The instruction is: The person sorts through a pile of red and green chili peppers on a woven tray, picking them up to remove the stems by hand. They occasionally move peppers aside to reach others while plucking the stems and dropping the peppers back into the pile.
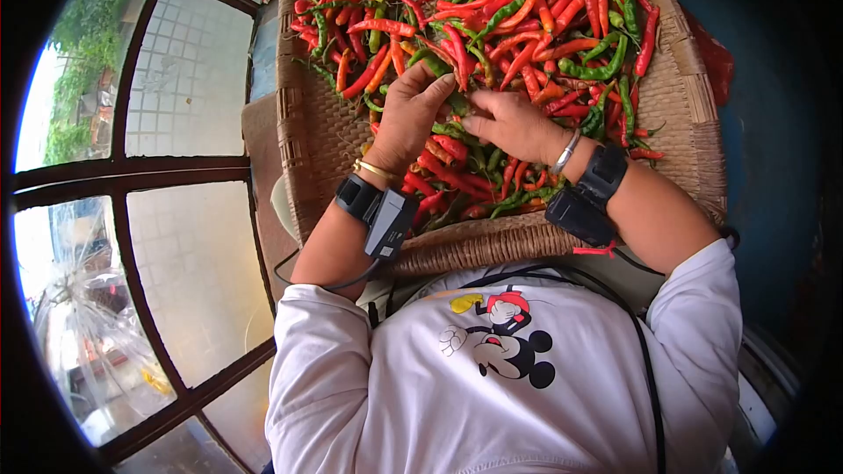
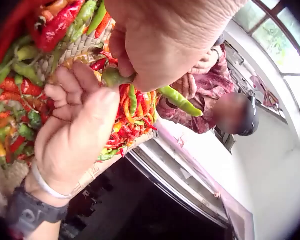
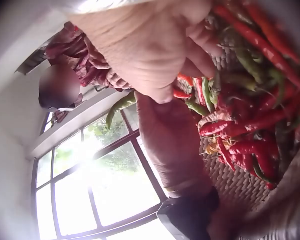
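Note:
My left hand (image 1: 410,114) grips a green chili pepper (image 2: 180,101), whose pointed end sticks out past the hand towards the far side. The right hand (image 1: 518,123) meets it from the other side, thumb and forefinger at the pepper's near end, a dark green bit showing between the two hands in the head view. In the right wrist view the same pepper juts out beyond the left hand (image 3: 170,135). Beneath both hands lie heaped red, orange and green chili peppers (image 1: 536,35) in a woven basket tray (image 1: 329,140).
Another person (image 2: 207,95) in a dark red patterned top sits across the tray, hands near its far edge. Windows (image 1: 189,70) line the left side. The tray's thick near rim (image 1: 465,250) lies close to the wearer's white shirt (image 1: 527,404).

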A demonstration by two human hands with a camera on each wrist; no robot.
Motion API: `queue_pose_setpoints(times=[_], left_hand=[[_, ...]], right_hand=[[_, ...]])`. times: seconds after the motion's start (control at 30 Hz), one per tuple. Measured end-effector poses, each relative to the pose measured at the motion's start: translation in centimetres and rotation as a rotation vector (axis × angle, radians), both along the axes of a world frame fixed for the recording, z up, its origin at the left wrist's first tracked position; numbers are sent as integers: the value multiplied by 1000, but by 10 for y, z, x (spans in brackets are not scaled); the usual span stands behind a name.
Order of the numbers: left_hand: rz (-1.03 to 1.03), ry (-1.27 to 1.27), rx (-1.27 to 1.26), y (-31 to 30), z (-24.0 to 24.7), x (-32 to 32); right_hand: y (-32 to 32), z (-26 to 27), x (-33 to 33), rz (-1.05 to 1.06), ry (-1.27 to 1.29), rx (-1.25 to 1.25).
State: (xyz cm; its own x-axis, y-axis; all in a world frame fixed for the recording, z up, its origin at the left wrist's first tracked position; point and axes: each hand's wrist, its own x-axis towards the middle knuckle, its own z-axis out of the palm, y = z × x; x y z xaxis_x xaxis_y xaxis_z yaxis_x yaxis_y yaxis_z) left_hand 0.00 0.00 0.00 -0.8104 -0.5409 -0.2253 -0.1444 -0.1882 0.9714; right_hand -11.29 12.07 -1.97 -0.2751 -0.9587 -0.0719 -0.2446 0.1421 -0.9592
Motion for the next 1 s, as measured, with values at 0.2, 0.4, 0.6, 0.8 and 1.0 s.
queue_pose_setpoints(times=[0.2, 0.4, 0.6, 0.8, 1.0], left_hand=[[-13, 25, 77, 3, -3, -2], [-136, 48, 103, -1, -9, 1], [-19, -34, 45, -1, 31, 4], [-4, -100, -44, -18, 28, 14], [-170, -273, -560, -21, -7, 14]], right_hand=[[1, 8, 0, 46, 4, 184], [0, -7, -2, 20, 74, 74], [-2, -1, -5, 4, 15, 55], [0, 2, -9, 48, 96, 54], [-1, -3, -5, 32, 123, 81]])
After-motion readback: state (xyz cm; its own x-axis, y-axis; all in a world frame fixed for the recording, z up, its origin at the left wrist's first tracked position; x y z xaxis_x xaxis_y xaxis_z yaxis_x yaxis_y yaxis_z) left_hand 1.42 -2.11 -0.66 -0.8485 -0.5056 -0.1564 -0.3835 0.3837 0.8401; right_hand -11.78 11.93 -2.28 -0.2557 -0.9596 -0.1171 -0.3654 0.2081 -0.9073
